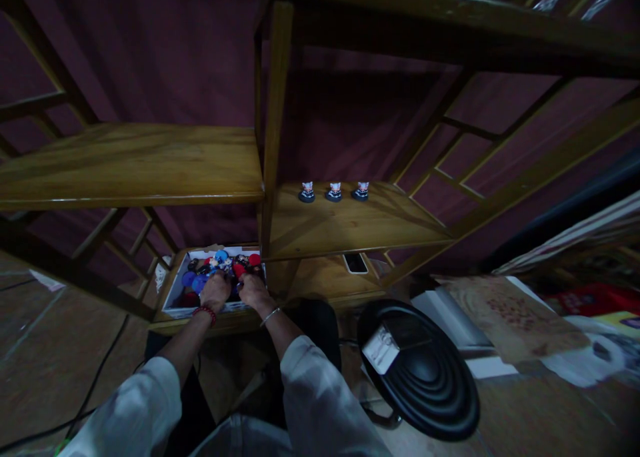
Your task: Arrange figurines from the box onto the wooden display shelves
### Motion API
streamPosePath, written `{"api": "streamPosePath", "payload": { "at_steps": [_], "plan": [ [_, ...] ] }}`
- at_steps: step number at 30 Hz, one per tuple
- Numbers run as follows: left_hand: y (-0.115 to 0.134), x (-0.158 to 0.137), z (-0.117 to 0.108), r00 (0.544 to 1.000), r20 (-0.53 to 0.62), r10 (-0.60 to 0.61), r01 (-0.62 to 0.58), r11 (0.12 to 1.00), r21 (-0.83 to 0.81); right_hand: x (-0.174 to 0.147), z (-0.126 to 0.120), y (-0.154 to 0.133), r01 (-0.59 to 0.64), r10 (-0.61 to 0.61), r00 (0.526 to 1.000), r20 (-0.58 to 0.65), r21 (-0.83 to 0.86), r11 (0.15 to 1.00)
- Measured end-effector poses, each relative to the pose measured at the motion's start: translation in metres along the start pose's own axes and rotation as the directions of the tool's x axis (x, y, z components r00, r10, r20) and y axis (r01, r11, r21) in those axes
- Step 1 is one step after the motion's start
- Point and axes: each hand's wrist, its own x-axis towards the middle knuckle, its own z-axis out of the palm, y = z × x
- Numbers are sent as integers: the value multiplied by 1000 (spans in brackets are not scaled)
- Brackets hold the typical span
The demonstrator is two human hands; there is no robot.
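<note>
Leftmost, a white-sided box [176, 311] holds small colourful figurines [221, 257], with our left hand [216, 290] and right hand [253, 290] among them; we cannot tell what either grips. Rightward, three matching figurines [334, 191] stand on a shelf [325, 229]; we cannot read the print on a stool's [433, 400] carton [381, 350].

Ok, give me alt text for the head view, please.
A person's left hand and right hand reach into a white-sided box of small items, many blue or red, on a low wooden shelf. To the right, three similar small figurines stand in a row on a higher shelf.
</note>
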Motion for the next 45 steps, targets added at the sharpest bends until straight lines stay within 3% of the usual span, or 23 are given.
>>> {"api": "streamPosePath", "payload": {
  "at_steps": [11,16,24,30,45],
  "plan": [
    [9,6,-3,992,75,-100,96,994,50,0,1,0,-18,19,999,-28,26,999],
    [15,5,-3,984,43,-170,169,985,37,-4,-2,-3,-44,44,999,-10,22,999],
    [5,11,8,993,13,-114,114,993,-4,-6,-4,-6,-51,51,999,-4,-6,999],
    [11,8,2,987,26,-159,159,987,-11,-8,-6,-7,-42,42,999,-8,-4,999],
    [7,7,1,994,41,-102,103,994,-24,-8,-4,-7,-45,44,999,-22,-30,999]
  ]
}}
